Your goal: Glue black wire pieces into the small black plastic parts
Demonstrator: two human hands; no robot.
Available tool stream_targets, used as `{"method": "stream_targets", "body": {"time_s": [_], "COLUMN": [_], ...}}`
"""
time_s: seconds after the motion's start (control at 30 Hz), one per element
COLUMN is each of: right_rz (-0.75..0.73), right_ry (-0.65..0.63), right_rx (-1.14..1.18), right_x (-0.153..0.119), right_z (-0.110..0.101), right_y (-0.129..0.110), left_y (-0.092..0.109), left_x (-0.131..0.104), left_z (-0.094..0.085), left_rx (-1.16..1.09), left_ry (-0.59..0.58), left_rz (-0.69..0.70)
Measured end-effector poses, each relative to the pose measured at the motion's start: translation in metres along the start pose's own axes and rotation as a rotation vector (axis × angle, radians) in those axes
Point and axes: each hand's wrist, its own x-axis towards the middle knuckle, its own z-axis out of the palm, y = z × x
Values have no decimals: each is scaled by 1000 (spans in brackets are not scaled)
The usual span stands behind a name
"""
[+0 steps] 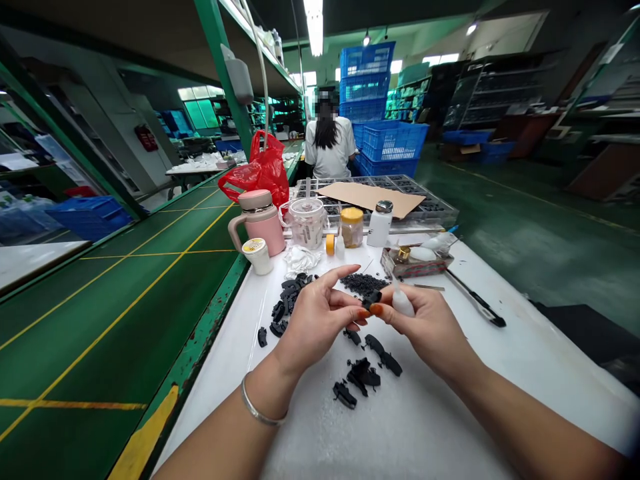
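Note:
Over the middle of the white table, a small black plastic part [371, 300] is pinched between the fingertips of both hands. My left hand [315, 317] grips it with the thumb, the index finger stretched out above. My right hand [433, 327] holds its other side with thumb and forefinger, and also keeps a small white squeeze bottle [403, 303] with a thin tip against its palm. Below the hands lie several black plastic parts [364, 375]. More curved black parts [289, 297] are heaped to the left. Behind the hands spreads a pile of tiny black pieces [361, 283].
Along the back stand a pink mug [265, 227], clear pitcher [307, 223], yellow-lidded jar [352, 227] and white bottle [380, 225]. A small box [417, 263] and black-handled tool [477, 300] lie right. A green conveyor belt [125, 300] runs left. A person [330, 143] sits ahead.

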Motion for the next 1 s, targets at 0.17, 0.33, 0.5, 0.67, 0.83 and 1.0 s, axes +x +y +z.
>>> {"method": "stream_targets", "body": {"time_s": [0.17, 0.33, 0.5, 0.67, 0.83, 1.0], "right_rz": [75, 98, 95, 48, 52, 56], "right_ry": [-17, -16, 3, 11, 31, -6], "right_rx": [167, 239, 227, 251, 330, 390], "right_x": [0, 3, 4, 8, 11, 11], "right_z": [-2, -8, -13, -16, -19, -17], "right_y": [4, 5, 7, 11, 20, 24], "left_y": [-3, -1, -5, -20, -33, -40], "left_x": [2, 8, 16, 21, 23, 31], "left_z": [-2, -14, -31, -36, -31, -19], "left_rx": [-11, -12, 34, 407, 868, 1176], "left_ry": [-10, 29, 111, 196, 177, 111], "left_rz": [-6, 10, 36, 113, 240, 256]}}
